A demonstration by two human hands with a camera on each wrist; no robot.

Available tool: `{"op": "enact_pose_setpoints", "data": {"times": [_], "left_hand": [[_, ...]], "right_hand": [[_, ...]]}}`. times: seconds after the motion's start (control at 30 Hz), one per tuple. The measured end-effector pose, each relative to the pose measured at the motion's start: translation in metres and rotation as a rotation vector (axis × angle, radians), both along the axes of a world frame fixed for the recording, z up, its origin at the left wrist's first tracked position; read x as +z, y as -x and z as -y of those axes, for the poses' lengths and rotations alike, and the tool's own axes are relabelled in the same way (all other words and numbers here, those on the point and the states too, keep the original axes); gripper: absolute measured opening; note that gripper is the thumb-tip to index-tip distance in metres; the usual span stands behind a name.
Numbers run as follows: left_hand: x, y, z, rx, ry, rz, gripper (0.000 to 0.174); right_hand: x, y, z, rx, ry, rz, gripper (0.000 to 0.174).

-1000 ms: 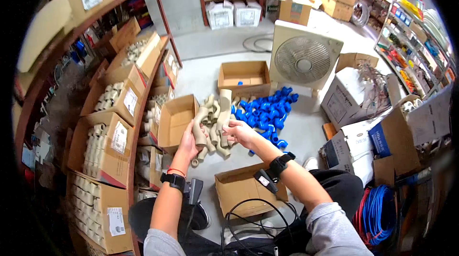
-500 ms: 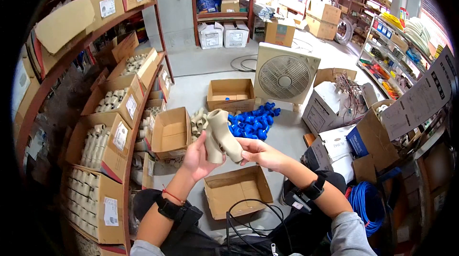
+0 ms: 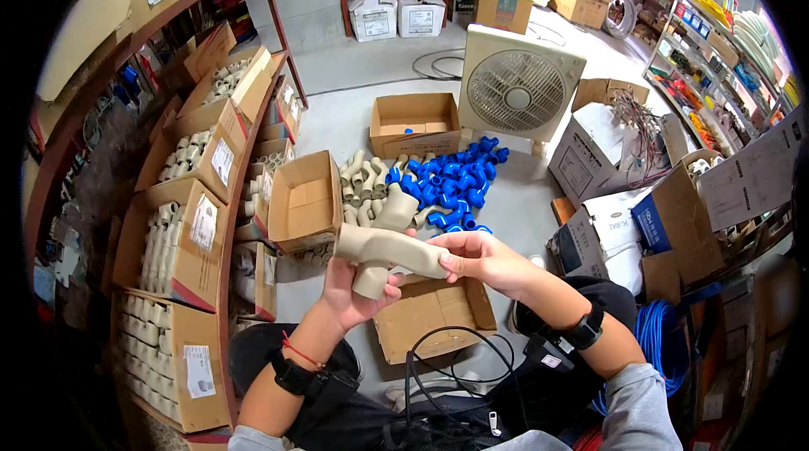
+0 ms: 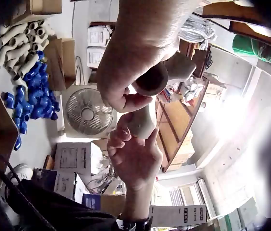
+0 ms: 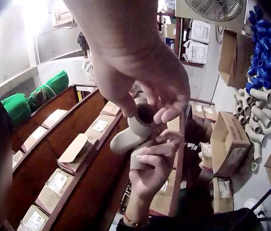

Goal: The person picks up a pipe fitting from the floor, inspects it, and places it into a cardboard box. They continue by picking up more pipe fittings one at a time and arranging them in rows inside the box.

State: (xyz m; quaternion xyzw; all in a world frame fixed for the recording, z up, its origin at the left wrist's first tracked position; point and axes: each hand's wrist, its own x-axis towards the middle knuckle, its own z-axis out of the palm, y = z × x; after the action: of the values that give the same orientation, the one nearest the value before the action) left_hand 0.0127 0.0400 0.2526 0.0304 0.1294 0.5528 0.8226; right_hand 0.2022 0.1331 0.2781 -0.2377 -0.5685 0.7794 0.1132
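Storeroom floor (image 3: 333, 126), pale grey, running up to a standing fan (image 3: 516, 93) at upper right of centre; stocked shelving fills the left side of the frame. You have two beige pipe fittings held up together, just below the centre of the head view: one long curved fitting (image 3: 392, 249) lying roughly crosswise, the second fitting (image 3: 398, 211) crossing behind and under it. Left hand (image 3: 350, 299): fingers curled round the crossed pair from below, near the lower stub. Right hand (image 3: 493, 265): thumb and fingers pinching the right-hand end of the long fitting; the right wrist view shows those fingertips at the rim of an open mouth (image 5: 146, 113). Whether the two fittings are joined or merely touching, you cannot tell from here. Step in hand, as judged: handling the pair in mid-air, clear of the beige pile (image 3: 362, 177) and blue fittings (image 3: 455, 185) beyond. Next move, as judged, calls for steady support from your left, since the crossed shapes could roll against each other, and a light right pinch that leaves the end free to turn. Mind the black cable (image 3: 455, 330) looping over the near cardboard box (image 3: 413, 341), lower centre, if you lower your hands.
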Motion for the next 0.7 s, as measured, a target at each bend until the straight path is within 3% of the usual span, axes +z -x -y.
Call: {"op": "enact_pose_setpoints", "data": {"times": [0.27, 0.37, 0.47, 0.57, 0.7], "left_hand": [[-0.002, 0.0, -0.001, -0.006, -0.053, -0.047, 0.057], [0.002, -0.007, 0.0, 0.097, -0.006, -0.182, 0.055], [-0.006, -0.004, 0.0, 0.053, -0.005, -0.253, 0.054], [-0.004, -0.008, -0.001, 0.062, 0.036, -0.248, 0.039], [-0.003, -0.009, 0.001, 0.08, 0.044, -0.342, 0.035]], "right_hand": [[-0.003, 0.002, 0.007, -0.02, 0.342, -0.089, 0.033], [-0.001, 0.001, 0.009, -0.018, 0.366, -0.094, 0.034], [0.006, -0.002, 0.009, -0.038, 0.346, -0.114, 0.036], [0.01, -0.002, 0.007, -0.092, 0.3, -0.113, 0.038], [0.007, -0.002, 0.005, -0.197, 0.285, -0.118, 0.041]]}}
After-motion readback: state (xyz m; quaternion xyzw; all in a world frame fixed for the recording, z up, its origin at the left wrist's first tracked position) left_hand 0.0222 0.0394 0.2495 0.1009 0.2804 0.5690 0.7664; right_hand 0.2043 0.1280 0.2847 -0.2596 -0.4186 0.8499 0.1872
